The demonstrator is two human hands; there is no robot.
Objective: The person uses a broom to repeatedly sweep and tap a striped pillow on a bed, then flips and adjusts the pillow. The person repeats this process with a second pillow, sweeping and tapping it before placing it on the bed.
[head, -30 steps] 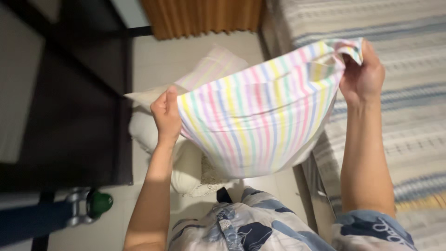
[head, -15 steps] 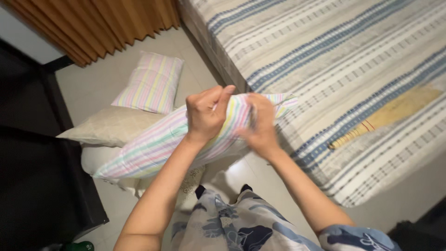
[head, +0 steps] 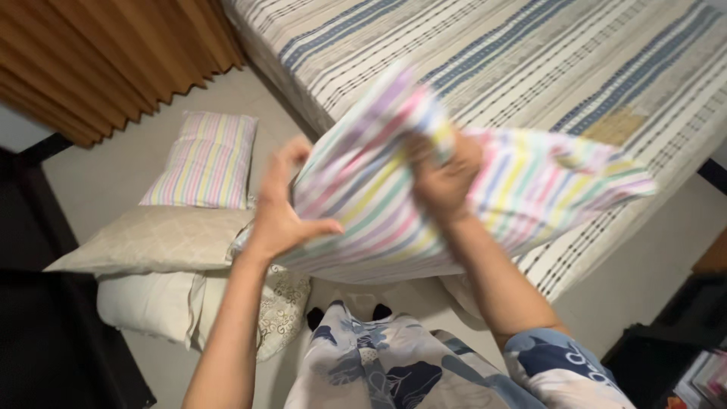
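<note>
I hold a pillow in a pastel striped cover in front of me, above the floor by the bed. My left hand grips its left side, thumb on the front and fingers curled behind. My right hand is closed on the bunched top middle of the cover. The loose end of the cover hangs out to the right over the bed's edge.
A bed with a blue and grey striped sheet fills the upper right. On the floor at left lie a second striped pillow, a beige pillow and white pillows. An orange curtain hangs at top left; dark furniture stands left.
The pillow was stretched wide between both hands, then bunched together. Now it is turned and puffed out, with the loose end flung to the right over the bed.
</note>
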